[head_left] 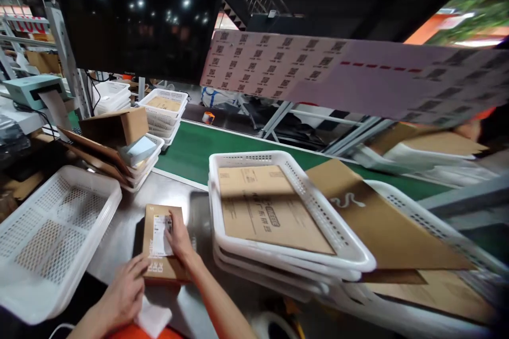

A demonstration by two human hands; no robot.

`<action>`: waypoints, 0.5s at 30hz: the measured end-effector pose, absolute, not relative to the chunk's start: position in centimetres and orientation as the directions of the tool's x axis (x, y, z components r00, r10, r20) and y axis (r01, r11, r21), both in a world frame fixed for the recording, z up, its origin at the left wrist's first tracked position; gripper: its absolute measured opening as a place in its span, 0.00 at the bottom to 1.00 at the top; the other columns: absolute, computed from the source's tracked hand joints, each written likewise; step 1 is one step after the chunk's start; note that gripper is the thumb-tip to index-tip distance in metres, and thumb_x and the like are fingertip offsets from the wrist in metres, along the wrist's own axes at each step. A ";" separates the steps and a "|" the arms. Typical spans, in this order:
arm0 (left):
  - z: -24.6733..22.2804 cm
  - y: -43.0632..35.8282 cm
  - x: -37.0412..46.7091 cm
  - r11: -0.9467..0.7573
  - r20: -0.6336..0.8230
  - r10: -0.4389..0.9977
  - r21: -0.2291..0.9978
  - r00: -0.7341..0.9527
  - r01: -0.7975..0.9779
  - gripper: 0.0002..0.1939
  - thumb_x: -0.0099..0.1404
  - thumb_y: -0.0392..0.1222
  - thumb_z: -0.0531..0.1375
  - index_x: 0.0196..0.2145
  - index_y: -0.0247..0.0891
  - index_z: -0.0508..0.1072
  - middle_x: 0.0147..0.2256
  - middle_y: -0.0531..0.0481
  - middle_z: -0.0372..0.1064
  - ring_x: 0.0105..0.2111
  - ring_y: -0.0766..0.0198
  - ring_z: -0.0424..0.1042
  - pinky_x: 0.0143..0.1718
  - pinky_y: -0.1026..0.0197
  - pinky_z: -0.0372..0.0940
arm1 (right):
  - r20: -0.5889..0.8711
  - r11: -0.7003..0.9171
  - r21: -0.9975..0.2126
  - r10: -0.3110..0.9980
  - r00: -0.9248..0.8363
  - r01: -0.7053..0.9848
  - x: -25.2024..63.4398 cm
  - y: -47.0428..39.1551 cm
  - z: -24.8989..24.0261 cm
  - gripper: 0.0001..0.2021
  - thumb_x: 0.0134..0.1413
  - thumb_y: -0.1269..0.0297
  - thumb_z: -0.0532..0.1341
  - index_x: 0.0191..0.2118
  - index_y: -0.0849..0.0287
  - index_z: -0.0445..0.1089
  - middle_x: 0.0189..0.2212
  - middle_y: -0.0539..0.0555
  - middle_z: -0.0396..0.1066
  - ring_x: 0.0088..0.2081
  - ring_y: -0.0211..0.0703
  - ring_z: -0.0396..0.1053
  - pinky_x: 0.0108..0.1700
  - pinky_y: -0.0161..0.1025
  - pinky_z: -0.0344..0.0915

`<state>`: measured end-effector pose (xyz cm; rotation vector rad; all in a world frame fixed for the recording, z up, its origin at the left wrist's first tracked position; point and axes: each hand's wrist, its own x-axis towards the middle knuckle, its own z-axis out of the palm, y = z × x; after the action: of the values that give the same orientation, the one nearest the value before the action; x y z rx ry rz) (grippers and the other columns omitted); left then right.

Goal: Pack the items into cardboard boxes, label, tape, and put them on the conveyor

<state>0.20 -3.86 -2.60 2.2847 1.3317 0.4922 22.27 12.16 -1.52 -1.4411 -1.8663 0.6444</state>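
A brown cardboard box (165,269) with white lettering and a white label (161,235) lies on the metal table in front of me. My right hand (180,235) rests on its right side, with the fingers bent over the label's edge. At the box's lower left corner is my left hand (129,286), its fingers close together against the box; whether they grip it is hard to tell. A piece of white material (154,318) shows just below the left hand.
White baskets stand at left (113,206) and right (217,222), the right stack holding flat cardboard (254,206). Open cartons (135,124) sit behind left. A green conveyor (191,151) crosses behind, under a dark screen (135,21). Large cardboard (382,222) leans at far right.
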 end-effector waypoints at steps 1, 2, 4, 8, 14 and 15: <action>-2.8 -3.5 0.9 -0.453 0.095 0.870 0.541 0.484 0.709 0.15 0.60 0.28 0.58 0.40 0.39 0.81 0.68 0.41 0.67 0.72 0.43 0.59 0.71 0.42 0.62 | 0.233 0.303 -0.689 0.953 -0.195 0.659 22.2 11.9 -1.9 0.28 0.51 0.79 0.60 0.60 0.62 0.72 0.64 0.70 0.71 0.63 0.60 0.69 0.64 0.59 0.66; -3.1 -3.2 1.5 -0.454 0.093 0.869 0.538 0.485 0.710 0.17 0.58 0.27 0.59 0.40 0.39 0.82 0.68 0.41 0.67 0.72 0.42 0.60 0.70 0.42 0.62 | 0.242 0.362 -0.626 0.932 -0.269 0.691 22.1 11.7 -2.2 0.27 0.55 0.79 0.59 0.61 0.60 0.73 0.68 0.69 0.66 0.68 0.62 0.64 0.68 0.62 0.61; -3.5 -3.0 2.0 -0.434 0.063 0.878 0.524 0.474 0.733 0.19 0.56 0.25 0.58 0.41 0.37 0.83 0.69 0.40 0.67 0.71 0.41 0.60 0.70 0.40 0.63 | 0.212 0.505 -0.484 0.860 -0.464 0.714 22.1 11.7 -2.6 0.23 0.63 0.76 0.56 0.60 0.56 0.75 0.70 0.64 0.65 0.71 0.60 0.60 0.71 0.63 0.57; -4.3 -3.5 1.9 -0.440 0.056 0.877 0.493 0.477 0.751 0.20 0.58 0.22 0.56 0.40 0.36 0.82 0.71 0.41 0.62 0.73 0.42 0.57 0.69 0.40 0.65 | 0.104 0.633 -0.364 0.757 -0.645 0.684 22.8 11.4 -3.0 0.23 0.71 0.65 0.56 0.68 0.54 0.69 0.70 0.60 0.66 0.71 0.57 0.61 0.72 0.60 0.58; -5.0 -3.6 1.6 -0.447 0.146 0.875 0.611 0.462 0.653 0.20 0.59 0.25 0.58 0.41 0.40 0.83 0.69 0.43 0.66 0.72 0.44 0.61 0.69 0.43 0.66 | 0.021 0.678 -0.179 0.727 -0.686 0.713 26.8 4.2 -6.4 0.42 0.63 0.51 0.65 0.78 0.50 0.50 0.77 0.65 0.45 0.75 0.72 0.49 0.71 0.70 0.57; -4.8 -3.6 1.4 -0.432 0.157 0.880 0.657 0.449 0.617 0.18 0.60 0.27 0.59 0.41 0.41 0.84 0.68 0.42 0.69 0.70 0.44 0.63 0.68 0.44 0.67 | 0.050 0.693 -0.150 0.717 -0.695 0.705 27.4 2.8 -7.9 0.47 0.60 0.47 0.67 0.78 0.48 0.47 0.77 0.64 0.45 0.74 0.74 0.52 0.69 0.71 0.60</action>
<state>1.43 -3.55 -4.75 2.1867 1.2501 0.6710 27.37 2.77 -7.93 -1.1768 -2.7936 0.1817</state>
